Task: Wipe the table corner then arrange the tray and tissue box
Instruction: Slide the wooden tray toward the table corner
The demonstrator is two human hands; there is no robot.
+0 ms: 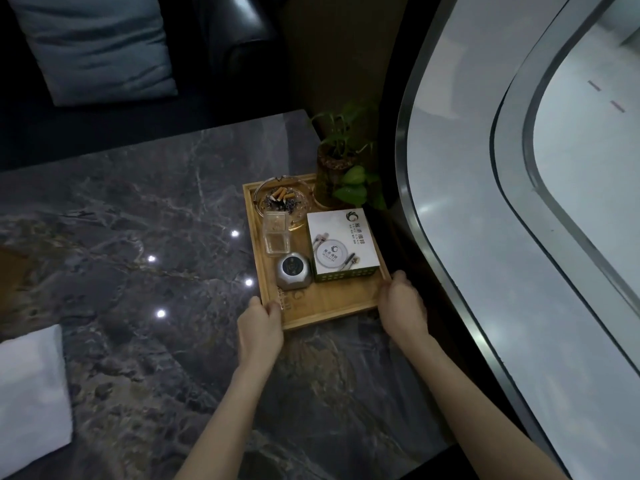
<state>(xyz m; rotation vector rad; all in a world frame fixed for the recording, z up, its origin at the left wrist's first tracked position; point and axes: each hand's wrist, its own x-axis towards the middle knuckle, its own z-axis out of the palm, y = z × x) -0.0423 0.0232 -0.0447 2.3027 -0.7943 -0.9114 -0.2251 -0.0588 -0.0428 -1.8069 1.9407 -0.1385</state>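
Observation:
A wooden tray (332,308) lies near the far right corner of the dark marble table (145,237). On it stand a white tissue box (341,242), a glass ashtray (284,199) with cigarette butts, a clear small box (276,233) and a silver round gadget (293,271). My left hand (259,323) grips the tray's near left corner. My right hand (403,304) grips its near right corner. A folded white cloth (31,393) lies at the table's left edge, away from both hands.
A potted green plant (341,174) stands at the tray's far right corner, against the wall. A curved window frame (450,271) runs along the right. A dark sofa with a grey cushion (93,46) sits beyond the table.

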